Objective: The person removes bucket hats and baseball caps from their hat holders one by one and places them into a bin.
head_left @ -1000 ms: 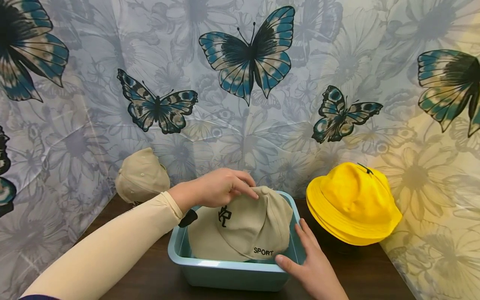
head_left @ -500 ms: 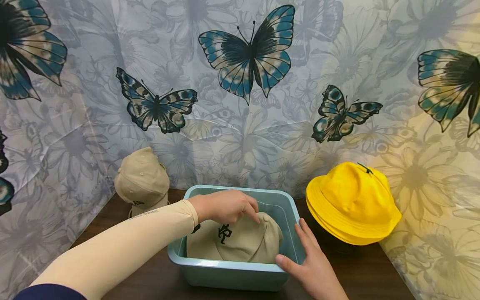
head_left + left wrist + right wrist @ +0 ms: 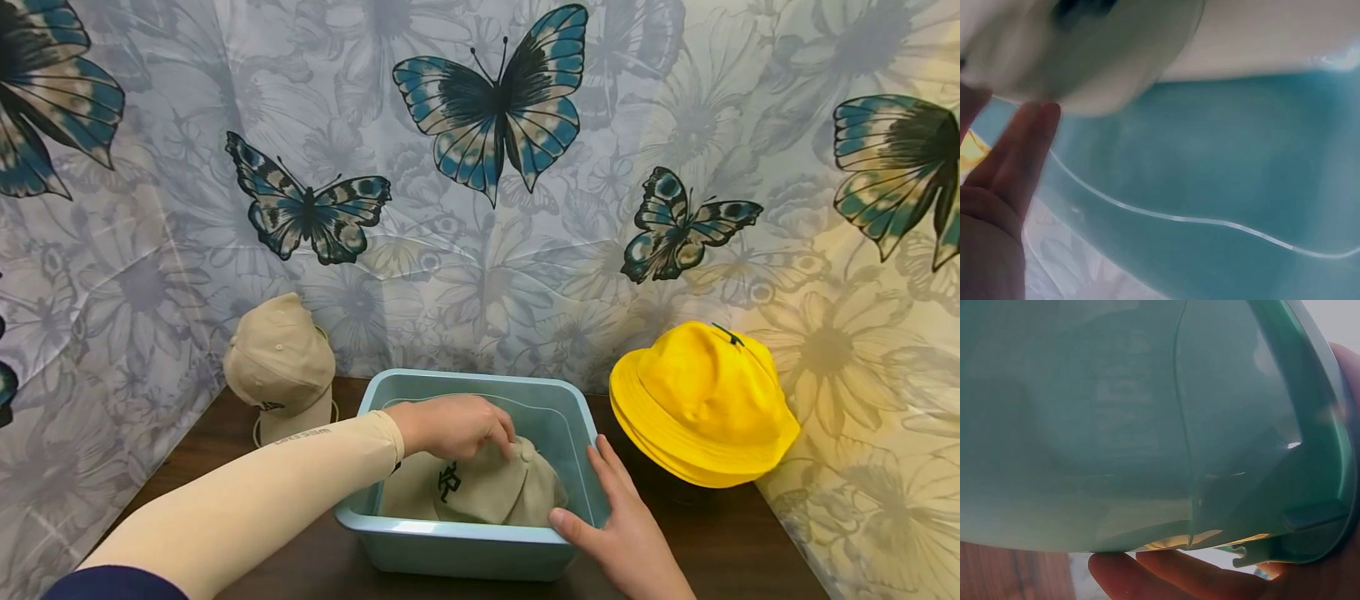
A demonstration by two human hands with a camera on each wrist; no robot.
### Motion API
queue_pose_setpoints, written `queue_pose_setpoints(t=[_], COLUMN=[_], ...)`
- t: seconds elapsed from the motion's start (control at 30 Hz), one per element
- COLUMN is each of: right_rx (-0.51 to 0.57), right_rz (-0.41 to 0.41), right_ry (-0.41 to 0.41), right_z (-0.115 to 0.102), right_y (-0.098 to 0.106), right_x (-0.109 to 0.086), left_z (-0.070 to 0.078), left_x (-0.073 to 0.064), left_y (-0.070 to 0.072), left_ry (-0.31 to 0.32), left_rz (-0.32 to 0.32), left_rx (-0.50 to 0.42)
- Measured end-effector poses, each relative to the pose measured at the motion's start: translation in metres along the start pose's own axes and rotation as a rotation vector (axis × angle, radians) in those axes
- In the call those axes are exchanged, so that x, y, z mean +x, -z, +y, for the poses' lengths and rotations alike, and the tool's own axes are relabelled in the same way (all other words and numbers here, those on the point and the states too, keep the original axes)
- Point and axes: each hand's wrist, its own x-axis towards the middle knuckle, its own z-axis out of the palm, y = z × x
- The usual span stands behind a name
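A beige baseball cap [image 3: 498, 492] with black lettering lies tilted inside a light blue plastic basin [image 3: 480, 562]. My left hand [image 3: 457, 425] reaches in from the left and pinches the top of its crown. In the left wrist view two fingers [image 3: 1032, 134] meet the edge of the cap [image 3: 1107, 87]; the lower part of the cap is hidden by the basin's front wall in the head view. At the basin's front right corner rests my right hand [image 3: 626, 525], its thumb on the rim and its straight fingers along the right side.
Another beige cap [image 3: 283, 362] sits at the back left. On the right, a yellow bucket hat [image 3: 705, 408] rests on a dark support. Everything stands on a dark wood table [image 3: 296, 550], with a butterfly-printed cloth [image 3: 480, 292] hanging behind and at the sides.
My left hand has lowered the cap from above the rim down into the basin, uncovering the basin's back rim. The right hand has stayed at the corner.
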Motion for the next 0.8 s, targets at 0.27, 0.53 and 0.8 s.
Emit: queue_pose_setpoints(t=[0.27, 0.53, 0.8], right_rx=[-0.012, -0.036, -0.042], right_rz=[-0.006, -0.003, 0.003], right_ry=[-0.007, 0.004, 0.013], right_z=[-0.002, -0.002, -0.003], right_y=[-0.001, 0.0, -0.001], right_x=[0.0, -0.001, 0.0], left_z=[0.0, -0.001, -0.003], left_x=[-0.01, -0.017, -0.024], left_y=[0.007, 0.012, 0.019], left_ry=[0.097, 0.082, 0.106], left_rz=[-0.076, -0.078, -0.065], left_rx=[-0.029, -0.044, -0.088])
